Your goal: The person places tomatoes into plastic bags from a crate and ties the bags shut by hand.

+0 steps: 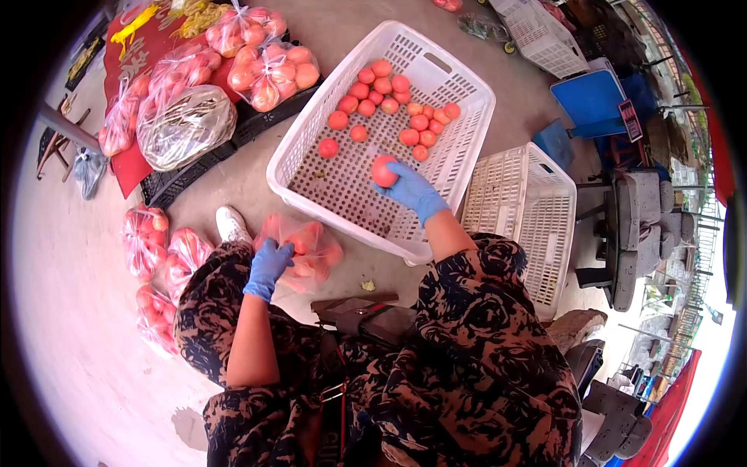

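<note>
My right hand (412,191), in a blue glove, grips a tomato (384,171) above the floor of a large white plastic crate (311,167). Several loose tomatoes (380,86) lie toward the far end of that crate. Down to the left, my gloved left hand (270,266) is closed on the edge of a clear plastic bag (311,253) partly filled with tomatoes. The bag rests on the ground near the crate's left near corner, beside a white shoe (231,224). Part of its mouth is hidden by my fingers.
Tied bags of tomatoes (144,241) stand on the ground at left. More bags (274,74) sit on a red-covered stand (132,167) at upper left. A second white crate (545,226) adjoins the first at right. A blue-topped scale (591,101) stands beyond it.
</note>
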The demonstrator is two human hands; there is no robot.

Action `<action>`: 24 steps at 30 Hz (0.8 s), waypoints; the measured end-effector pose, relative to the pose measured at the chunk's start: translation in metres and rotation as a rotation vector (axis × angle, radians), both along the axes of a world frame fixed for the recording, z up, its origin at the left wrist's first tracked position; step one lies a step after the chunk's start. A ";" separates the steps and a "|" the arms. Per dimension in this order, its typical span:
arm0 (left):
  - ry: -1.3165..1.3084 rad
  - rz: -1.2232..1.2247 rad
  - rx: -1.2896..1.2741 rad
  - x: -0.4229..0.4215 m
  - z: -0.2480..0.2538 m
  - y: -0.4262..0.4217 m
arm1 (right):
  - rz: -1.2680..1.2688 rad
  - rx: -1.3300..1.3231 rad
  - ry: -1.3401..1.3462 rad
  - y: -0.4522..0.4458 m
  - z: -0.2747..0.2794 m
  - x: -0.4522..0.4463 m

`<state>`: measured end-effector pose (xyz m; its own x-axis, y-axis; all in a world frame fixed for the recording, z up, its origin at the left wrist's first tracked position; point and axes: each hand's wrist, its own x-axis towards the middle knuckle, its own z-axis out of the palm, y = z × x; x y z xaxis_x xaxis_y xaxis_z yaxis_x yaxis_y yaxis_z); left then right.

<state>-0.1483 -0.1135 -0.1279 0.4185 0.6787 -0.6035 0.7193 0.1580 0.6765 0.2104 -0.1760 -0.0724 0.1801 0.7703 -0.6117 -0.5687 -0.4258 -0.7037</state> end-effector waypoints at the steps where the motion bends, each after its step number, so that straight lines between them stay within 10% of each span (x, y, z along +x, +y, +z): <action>1: 0.037 -0.036 0.011 0.006 0.021 -0.003 | 0.010 -0.127 -0.161 0.004 -0.020 0.013; 9: 0.125 -0.268 0.376 0.027 0.032 -0.030 | 0.926 -0.735 -1.219 -0.020 -0.169 0.015; 15: 0.242 -0.326 0.291 0.055 0.052 -0.033 | 1.373 -0.772 -0.957 -0.015 -0.215 0.010; 18: 0.236 -0.307 0.217 0.054 0.049 -0.032 | 1.336 -0.688 -0.847 0.041 -0.192 0.028; 22: 0.235 -0.297 0.156 0.057 0.050 -0.022 | 0.440 -0.232 -1.206 0.166 -0.177 0.067; 24: 0.225 -0.272 0.127 0.061 0.054 -0.017 | 0.383 -0.100 -1.410 0.211 -0.189 0.078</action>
<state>-0.0878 -0.1306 -0.0741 0.4600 0.6367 -0.6189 0.8564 -0.1342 0.4986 0.2887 0.0350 -0.2611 0.4601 0.8736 -0.1581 0.7078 -0.4685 -0.5287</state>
